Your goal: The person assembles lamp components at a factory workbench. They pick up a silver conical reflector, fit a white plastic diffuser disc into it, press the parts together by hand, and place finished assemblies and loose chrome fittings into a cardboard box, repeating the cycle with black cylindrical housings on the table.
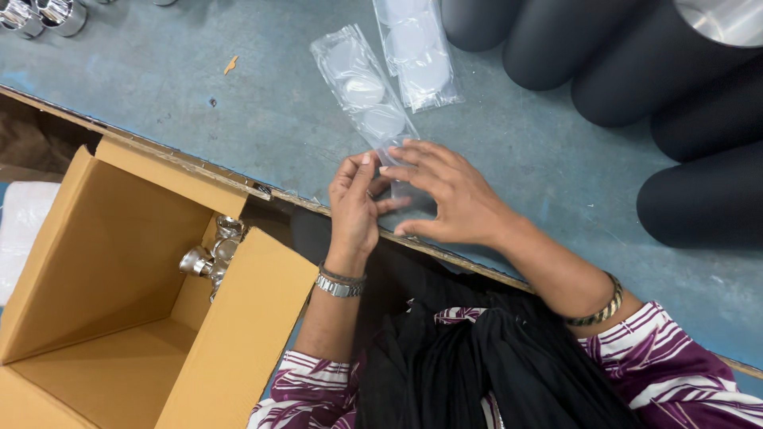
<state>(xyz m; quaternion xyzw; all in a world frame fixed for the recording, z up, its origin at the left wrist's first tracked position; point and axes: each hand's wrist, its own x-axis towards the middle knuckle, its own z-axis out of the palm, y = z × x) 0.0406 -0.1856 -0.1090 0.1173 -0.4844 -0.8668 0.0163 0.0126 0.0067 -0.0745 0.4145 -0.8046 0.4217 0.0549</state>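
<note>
The blue-grey worktable [238, 103] anchors everything: black cylinders [636, 71] crowd its far right corner, an open cardboard box [119, 262] (shiny metal fittings inside) sits below its near edge. At that edge, the left hand [354, 210] and right hand [445, 195] pinch the clear plastic sleeve [366, 91] of round discs. Judging by this, steady fingertip pressure near the sleeve's mouth suits best; 1 more sleeve lies beyond.
</note>
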